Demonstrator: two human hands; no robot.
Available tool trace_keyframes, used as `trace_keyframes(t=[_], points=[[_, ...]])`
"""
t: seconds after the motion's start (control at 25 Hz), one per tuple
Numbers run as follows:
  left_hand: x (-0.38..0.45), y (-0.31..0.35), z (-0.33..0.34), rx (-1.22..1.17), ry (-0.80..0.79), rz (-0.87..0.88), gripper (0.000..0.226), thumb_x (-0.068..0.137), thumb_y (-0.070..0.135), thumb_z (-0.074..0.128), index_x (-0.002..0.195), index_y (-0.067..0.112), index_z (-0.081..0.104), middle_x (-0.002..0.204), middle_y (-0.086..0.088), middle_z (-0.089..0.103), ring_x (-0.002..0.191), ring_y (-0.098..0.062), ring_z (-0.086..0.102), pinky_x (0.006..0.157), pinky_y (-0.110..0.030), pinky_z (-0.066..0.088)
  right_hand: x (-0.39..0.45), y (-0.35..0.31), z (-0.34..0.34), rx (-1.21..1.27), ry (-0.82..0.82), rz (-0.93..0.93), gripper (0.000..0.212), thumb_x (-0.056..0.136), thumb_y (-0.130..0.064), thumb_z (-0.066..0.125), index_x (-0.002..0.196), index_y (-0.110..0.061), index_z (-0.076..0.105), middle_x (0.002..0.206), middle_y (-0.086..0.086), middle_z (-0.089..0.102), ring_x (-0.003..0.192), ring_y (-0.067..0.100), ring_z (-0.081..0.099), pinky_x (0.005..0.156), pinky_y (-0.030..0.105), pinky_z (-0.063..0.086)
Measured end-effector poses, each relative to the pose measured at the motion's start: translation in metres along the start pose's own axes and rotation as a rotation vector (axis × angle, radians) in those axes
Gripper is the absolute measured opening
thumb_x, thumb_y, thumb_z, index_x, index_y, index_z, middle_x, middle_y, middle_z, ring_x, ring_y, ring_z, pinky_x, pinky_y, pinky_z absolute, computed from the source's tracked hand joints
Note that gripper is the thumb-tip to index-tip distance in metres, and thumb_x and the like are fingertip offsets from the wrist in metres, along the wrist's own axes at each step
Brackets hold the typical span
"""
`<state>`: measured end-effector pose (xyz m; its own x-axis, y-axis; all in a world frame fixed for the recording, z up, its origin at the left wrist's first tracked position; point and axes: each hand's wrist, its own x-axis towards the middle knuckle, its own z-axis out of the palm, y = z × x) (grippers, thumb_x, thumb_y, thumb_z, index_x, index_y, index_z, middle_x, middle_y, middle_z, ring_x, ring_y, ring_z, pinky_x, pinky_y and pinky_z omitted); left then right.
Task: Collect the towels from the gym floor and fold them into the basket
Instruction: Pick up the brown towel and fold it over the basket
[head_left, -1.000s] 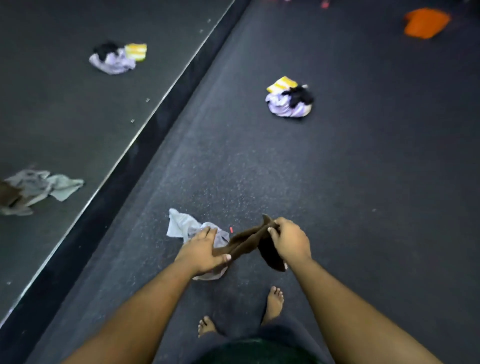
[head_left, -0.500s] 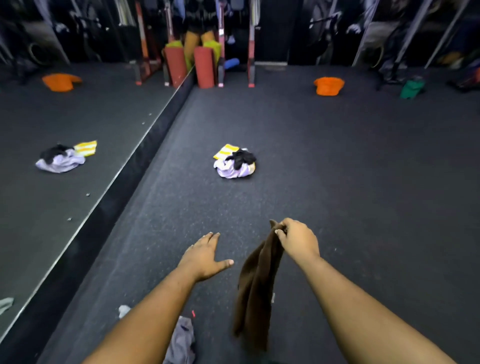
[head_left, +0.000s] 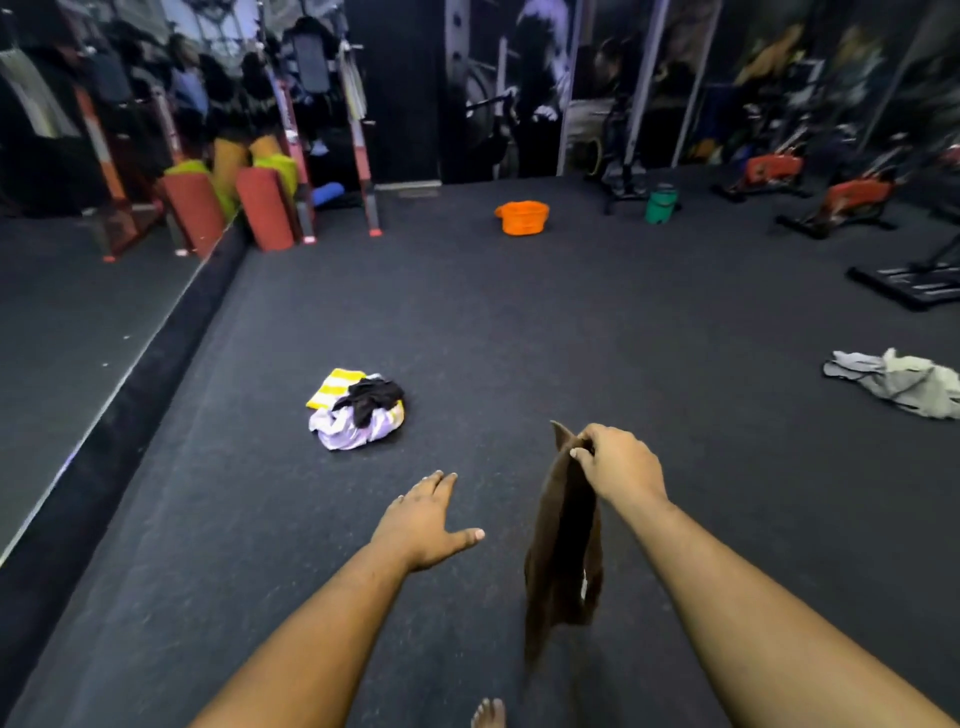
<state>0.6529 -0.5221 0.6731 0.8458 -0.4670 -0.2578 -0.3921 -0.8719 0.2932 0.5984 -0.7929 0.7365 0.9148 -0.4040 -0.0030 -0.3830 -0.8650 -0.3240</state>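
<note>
A brown towel (head_left: 563, 551) hangs straight down from my right hand (head_left: 618, 465), which pinches its top corner. To its left my left hand (head_left: 423, 517) is held out flat with fingers apart, holding nothing. On the dark floor ahead lies a pile of towels (head_left: 358, 410): yellow-striped, black and pale lilac. A grey towel (head_left: 906, 382) lies crumpled at the right edge. Far ahead on the floor stands an orange basket (head_left: 522, 217).
A mirror wall (head_left: 78, 322) with a dark base strip runs along the left. Red and green rolled mats (head_left: 265, 205) lean by a rack at the back left. A green container (head_left: 661, 204) and exercise machines (head_left: 852, 202) stand at the back right. My bare foot (head_left: 488, 716) shows at the bottom.
My left hand has let go of the brown towel, which now hangs from my right hand alone. The view has lifted from the floor at my feet towards the far room.
</note>
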Motion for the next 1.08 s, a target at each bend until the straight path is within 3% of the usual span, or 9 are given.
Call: trace_keyframes(t=[0.16,0.32,0.64,1.08], points=[[0.11,0.016,-0.028,-0.008,-0.005,0.074,0.106,0.084,0.079,0.052,0.163,0.023,0.011,0.17,-0.001,0.01,0.156,-0.019,0.015,0.124,-0.042,0.024,0.088,0.018,-0.016,0.003,0.014,0.121,0.016,0.099,-0.041,0.057,0.107,-0.028,0.063,0.102,-0.003,0.068,0.096,0.026,0.065,0.073,0.035,0.05],[0.214,0.034,-0.068,0.03,-0.017,0.128,0.107,0.083,0.081,0.05,0.162,0.022,0.01,0.17,-0.003,0.011,0.156,-0.02,0.014,0.124,-0.043,0.023,0.175,0.037,-0.038,0.02,0.045,0.195,0.015,0.099,-0.041,0.058,0.105,-0.029,0.063,0.099,-0.004,0.069,0.094,0.023,0.066,0.079,0.04,0.056],[0.408,0.089,-0.122,0.085,-0.012,0.157,0.104,0.086,0.078,0.051,0.163,0.025,0.005,0.171,0.001,0.005,0.156,-0.02,0.012,0.126,-0.049,0.017,0.359,0.086,-0.047,0.033,0.058,0.18,0.014,0.099,-0.042,0.057,0.102,-0.029,0.062,0.097,-0.004,0.07,0.089,0.024,0.066,0.071,0.036,0.051],[0.669,0.137,-0.189,0.03,0.027,0.089,0.103,0.086,0.078,0.051,0.163,0.026,0.006,0.171,0.001,0.004,0.156,-0.019,0.013,0.125,-0.046,0.02,0.65,0.125,-0.066,0.04,-0.014,0.114,0.016,0.1,-0.04,0.056,0.113,-0.033,0.063,0.104,-0.004,0.071,0.093,0.023,0.067,0.074,0.036,0.053]])
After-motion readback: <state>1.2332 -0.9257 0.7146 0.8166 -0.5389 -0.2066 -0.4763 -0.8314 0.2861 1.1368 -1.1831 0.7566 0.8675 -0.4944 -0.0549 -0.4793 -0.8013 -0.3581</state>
